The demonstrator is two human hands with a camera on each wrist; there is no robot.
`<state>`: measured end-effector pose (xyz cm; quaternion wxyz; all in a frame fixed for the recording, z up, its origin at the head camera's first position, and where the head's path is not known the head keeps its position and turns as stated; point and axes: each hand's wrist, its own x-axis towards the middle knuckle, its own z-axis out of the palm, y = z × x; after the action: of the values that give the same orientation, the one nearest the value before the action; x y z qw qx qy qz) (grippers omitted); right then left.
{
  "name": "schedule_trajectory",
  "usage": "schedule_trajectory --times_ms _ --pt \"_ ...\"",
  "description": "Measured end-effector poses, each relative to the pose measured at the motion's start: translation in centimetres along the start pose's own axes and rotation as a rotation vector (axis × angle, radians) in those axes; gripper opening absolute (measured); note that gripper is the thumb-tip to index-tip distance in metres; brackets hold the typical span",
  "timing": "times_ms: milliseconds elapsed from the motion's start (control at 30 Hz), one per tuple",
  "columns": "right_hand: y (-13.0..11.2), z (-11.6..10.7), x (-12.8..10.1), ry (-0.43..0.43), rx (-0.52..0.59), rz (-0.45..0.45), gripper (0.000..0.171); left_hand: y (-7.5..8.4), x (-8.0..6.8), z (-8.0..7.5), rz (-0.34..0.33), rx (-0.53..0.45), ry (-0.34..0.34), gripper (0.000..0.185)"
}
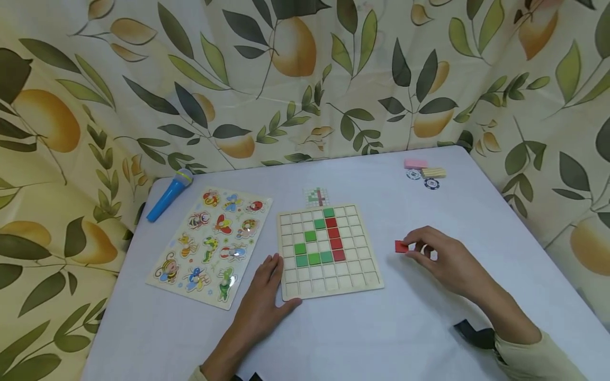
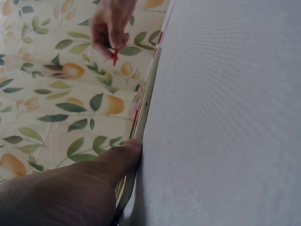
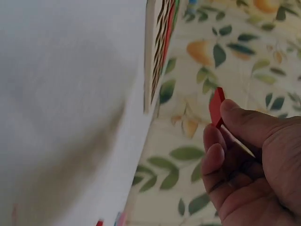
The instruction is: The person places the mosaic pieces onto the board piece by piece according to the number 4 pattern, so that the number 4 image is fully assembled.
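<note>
The wooden grid board lies in the middle of the white table, and the other places are told from it. Far to the left of the board, at the table edge, a blue toy microphone lies on its side. Between the microphone and the board is an insect puzzle board, flat, with cartoon bees and bugs on it; no writing can be read there.

The left hand rests flat on the table at the lower left corner of the grid board, fingers straight and close together, the thumb touching the board's front edge. In the left wrist view the thumb lies against the thin side of the board.

On the board, green tiles and red tiles fill some cells near the centre. Just behind the board lies a small pattern card with a tiny green and red picture.

To the right of the board, apart from it, the right hand pinches a red tile between thumb and fingertips, the other fingers curled. Nothing lies between this tile and the board.

Far behind and to the right of the board are a pink block, a pale yellow block and two poker chips; their markings are too small to read.
</note>
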<state>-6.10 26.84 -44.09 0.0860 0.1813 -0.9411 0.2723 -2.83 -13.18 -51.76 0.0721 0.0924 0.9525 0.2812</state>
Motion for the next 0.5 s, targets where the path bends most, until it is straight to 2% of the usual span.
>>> schedule_trajectory --times_ms 100,333,500 --pt "-1.5 1.0 0.7 -0.057 0.044 -0.078 0.039 0.0 0.0 -0.1 0.002 0.000 0.002 0.107" --pt "-3.9 3.0 2.1 -0.239 0.090 -0.100 0.028 0.2 -0.1 -0.1 0.007 -0.017 -0.001 0.106" --pt "-4.9 4.4 3.3 -0.317 0.111 -0.180 0.023 0.3 -0.1 -0.1 0.003 -0.011 0.003 0.106"
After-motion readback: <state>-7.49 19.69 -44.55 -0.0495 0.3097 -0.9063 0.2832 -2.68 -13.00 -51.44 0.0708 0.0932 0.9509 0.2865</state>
